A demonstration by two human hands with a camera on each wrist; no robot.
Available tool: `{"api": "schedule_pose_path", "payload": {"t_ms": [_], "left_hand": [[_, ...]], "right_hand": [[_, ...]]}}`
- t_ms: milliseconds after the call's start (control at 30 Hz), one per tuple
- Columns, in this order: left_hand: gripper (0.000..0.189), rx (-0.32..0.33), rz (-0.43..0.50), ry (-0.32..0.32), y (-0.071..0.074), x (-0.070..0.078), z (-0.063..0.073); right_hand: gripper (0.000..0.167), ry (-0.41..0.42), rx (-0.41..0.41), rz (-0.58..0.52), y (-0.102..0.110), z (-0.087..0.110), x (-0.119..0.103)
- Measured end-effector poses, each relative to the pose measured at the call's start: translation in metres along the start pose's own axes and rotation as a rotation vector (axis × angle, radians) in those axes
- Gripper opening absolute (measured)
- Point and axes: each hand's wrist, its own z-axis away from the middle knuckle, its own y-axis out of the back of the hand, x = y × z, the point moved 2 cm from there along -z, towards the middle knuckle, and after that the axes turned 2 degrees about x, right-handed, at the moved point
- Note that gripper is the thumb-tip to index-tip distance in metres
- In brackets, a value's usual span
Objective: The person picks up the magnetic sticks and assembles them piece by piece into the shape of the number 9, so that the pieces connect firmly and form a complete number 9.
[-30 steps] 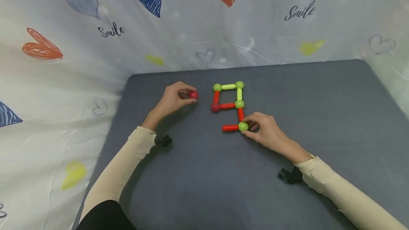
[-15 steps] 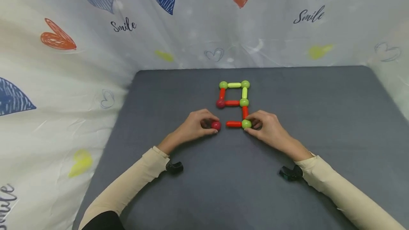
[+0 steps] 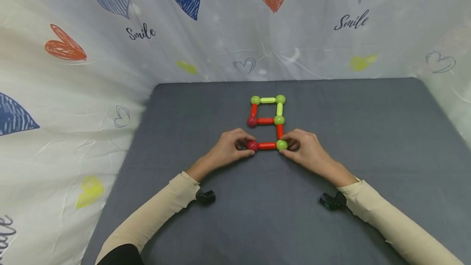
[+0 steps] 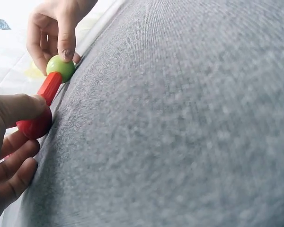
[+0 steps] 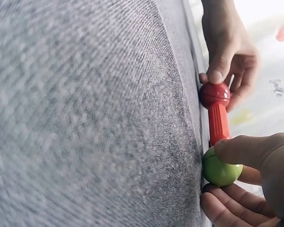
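My left hand [image 3: 232, 146] pinches a red ball [image 3: 252, 146] between thumb and fingers, and the ball touches the left end of a red stick [image 3: 267, 146]. At the stick's other end my right hand [image 3: 303, 148] pinches a green ball [image 3: 281, 144]. From that green ball another red stick [image 3: 280, 131] runs up to a square of balls and sticks, with green balls at three corners and a darker red ball [image 3: 252, 121] at the lower left. Both wrist views show the red ball [image 5: 215, 95] and green ball [image 4: 60, 69] joined by the red stick [image 4: 49, 88].
The figure lies flat on a grey cloth-covered table [image 3: 360, 134]. Behind and to the left hangs a white curtain [image 3: 220, 23] printed with hearts and words. A dark wrist device [image 3: 205, 196] sits on the left sleeve, another dark device [image 3: 333, 200] on the right.
My left hand has come down and to the right with the red ball, which now meets the red stick's free end. The right hand has kept its pinch on the green ball.
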Motion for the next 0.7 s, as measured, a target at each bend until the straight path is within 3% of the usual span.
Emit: {"api": "schedule_pose_path", "payload": {"t_ms": [167,467,700], "left_hand": [[0.037,-0.005,-0.004,0.022,0.008,-0.002,-0.003],[0.032,0.100,0.020,0.103,0.030,-0.011,-0.008],[0.037,0.111,-0.063,0.153,0.041,-0.014,-0.003]], "right_hand": [[0.031,-0.002,0.001,-0.005,0.000,0.000,0.000],[0.031,0.007,0.011,-0.024,-0.002,-0.002,-0.001],[0.028,0.017,0.046,0.016,0.005,-0.001,0.002]]}}
